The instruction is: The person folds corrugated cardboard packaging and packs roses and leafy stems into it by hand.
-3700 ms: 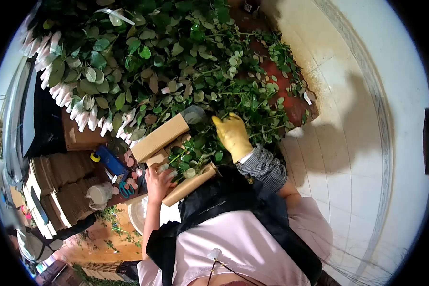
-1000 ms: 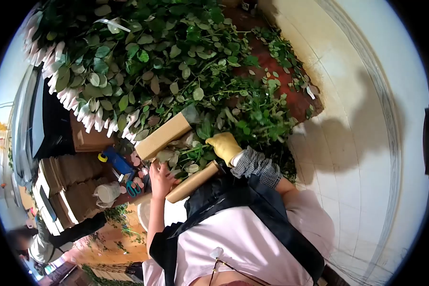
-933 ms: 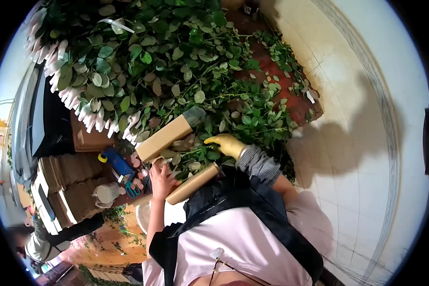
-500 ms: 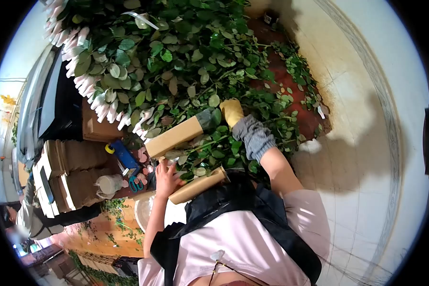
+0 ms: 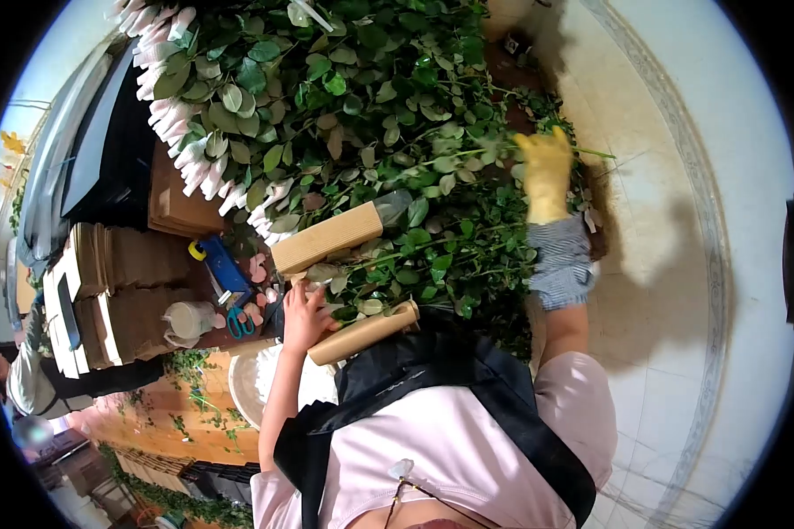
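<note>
My right hand [image 5: 547, 172], in a yellow glove with a grey checked sleeve, is closed round a green leafy stem [image 5: 596, 154], whose cut end sticks out to the right. The stem's leaves trail left over a big pile of leafy stems [image 5: 370, 97]. My bare left hand [image 5: 303, 319] rests at the near end of a smaller leafy bunch [image 5: 415, 273], its fingers apart beside the flower heads. That bunch lies between a corrugated cardboard piece [image 5: 328, 238] and a rolled brown cardboard [image 5: 366, 333]. The left fingertips are partly hidden among the petals.
Pale wrapped flower heads [image 5: 205, 163] line the pile's left edge. Left of my left hand are a blue tool [image 5: 225, 267], teal scissors [image 5: 238, 323], a plastic jug [image 5: 188, 322] and cardboard stacks [image 5: 119, 291]. A white tub [image 5: 247, 383] stands below. Another person [image 5: 28, 375] is at far left.
My right hand has moved from beside the smaller bunch up and to the right, and now has a stem in it. My left hand has stayed by the bunch. The view has shifted slightly.
</note>
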`<state>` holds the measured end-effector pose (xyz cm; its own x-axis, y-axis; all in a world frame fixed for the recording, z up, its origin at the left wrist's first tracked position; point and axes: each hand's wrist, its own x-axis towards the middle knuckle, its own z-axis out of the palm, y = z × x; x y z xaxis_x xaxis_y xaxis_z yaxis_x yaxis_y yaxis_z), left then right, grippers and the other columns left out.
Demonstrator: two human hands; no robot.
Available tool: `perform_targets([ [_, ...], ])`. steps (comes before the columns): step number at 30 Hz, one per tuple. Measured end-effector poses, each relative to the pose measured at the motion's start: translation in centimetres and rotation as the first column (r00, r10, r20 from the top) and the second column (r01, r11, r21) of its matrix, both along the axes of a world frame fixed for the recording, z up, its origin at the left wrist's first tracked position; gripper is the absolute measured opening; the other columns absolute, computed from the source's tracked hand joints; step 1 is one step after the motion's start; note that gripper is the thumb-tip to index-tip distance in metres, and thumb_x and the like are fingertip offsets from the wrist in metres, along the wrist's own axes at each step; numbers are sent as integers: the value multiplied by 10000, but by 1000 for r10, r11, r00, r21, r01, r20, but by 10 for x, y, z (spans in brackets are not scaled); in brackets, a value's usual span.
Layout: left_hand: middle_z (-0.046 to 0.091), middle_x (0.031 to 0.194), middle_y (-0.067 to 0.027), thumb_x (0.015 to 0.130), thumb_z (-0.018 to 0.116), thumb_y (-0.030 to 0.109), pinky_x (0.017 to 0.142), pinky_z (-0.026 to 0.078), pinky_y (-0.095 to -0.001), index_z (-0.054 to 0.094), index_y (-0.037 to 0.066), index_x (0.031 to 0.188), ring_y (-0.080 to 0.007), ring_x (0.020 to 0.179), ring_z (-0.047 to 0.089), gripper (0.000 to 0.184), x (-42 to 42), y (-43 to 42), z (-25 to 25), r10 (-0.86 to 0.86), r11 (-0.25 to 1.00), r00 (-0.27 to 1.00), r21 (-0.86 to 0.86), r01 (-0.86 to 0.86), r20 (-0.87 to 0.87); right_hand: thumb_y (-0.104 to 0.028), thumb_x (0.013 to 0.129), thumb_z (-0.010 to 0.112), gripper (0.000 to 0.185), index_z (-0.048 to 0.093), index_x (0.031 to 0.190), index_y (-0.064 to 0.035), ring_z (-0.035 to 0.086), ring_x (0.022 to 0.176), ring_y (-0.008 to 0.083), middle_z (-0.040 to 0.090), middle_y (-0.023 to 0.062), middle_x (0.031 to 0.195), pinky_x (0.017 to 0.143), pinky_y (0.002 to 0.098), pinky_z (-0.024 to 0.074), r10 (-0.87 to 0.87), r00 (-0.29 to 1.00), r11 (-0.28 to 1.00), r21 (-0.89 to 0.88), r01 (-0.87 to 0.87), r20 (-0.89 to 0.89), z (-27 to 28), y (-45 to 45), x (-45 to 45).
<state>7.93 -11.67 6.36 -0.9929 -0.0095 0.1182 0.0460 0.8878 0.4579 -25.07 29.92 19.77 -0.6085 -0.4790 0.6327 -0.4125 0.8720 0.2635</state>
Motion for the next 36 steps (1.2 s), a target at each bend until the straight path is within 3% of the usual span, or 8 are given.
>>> perform_targets([
  [5,482,1332,-205,608,787,135,1048,381,-521,598,115,1281,-410,1235,479,699,3,-3,-17,17,999,1000,40,-17,-1,3,828,658,279,716,1072,-118,667,949,309,712,117,989,1060,512,445,148,970,970,-219,-105,190,56,74,40],
  [10,449,1404,-199,577,828,156,1076,362,-519,569,165,1352,-400,1249,474,817,6,-3,-18,20,1000,1000,22,-20,15,27,863,642,253,708,1079,-87,657,1067,295,709,124,1063,1100,488,423,335,861,897,-409,-168,383,7,49,96],
  [14,496,1225,-198,622,813,196,1036,365,-525,584,105,1249,-427,1188,468,674,5,-4,-13,9,999,989,29,-14,148,22,801,667,237,720,1014,-70,631,824,329,682,124,865,1017,501,465,531,737,780,-580,-233,418,-65,-41,144],
  [17,509,1213,-156,590,818,190,1053,359,-507,628,110,1210,-375,1215,474,654,4,-3,-9,12,998,999,53,-13,35,-26,802,683,225,734,1016,-68,627,840,349,684,126,859,1002,467,471,218,845,937,-348,-41,487,-88,-65,165],
  [24,506,1186,-145,550,839,190,1002,380,-500,634,127,1215,-355,1187,479,699,1,0,-2,32,998,997,55,-36,67,-18,758,660,311,709,1061,-67,643,890,330,691,131,921,949,445,482,114,815,992,-110,-63,568,-164,-67,169],
  [28,504,1226,-148,575,843,263,983,382,-500,626,113,1148,-368,1231,453,631,-2,-2,-3,21,1000,994,8,-22,109,-29,831,665,219,710,1045,-15,654,896,356,709,159,971,866,435,527,294,740,890,-455,19,605,-163,-58,157],
  [32,550,1288,-85,659,798,291,1090,329,-504,634,62,1120,-315,1235,473,541,-14,-2,11,-201,964,978,-170,207,51,-49,849,677,197,710,1035,8,663,893,367,707,191,994,841,424,539,247,751,950,-306,-63,612,-149,-57,156],
  [36,568,1371,-68,702,792,270,1141,316,-478,657,79,1137,-295,1245,482,494,-12,-12,13,-279,959,959,-41,281,46,-102,880,667,239,714,1097,-14,674,959,350,715,184,1048,894,420,535,113,739,975,-218,47,664,-151,-57,156],
])
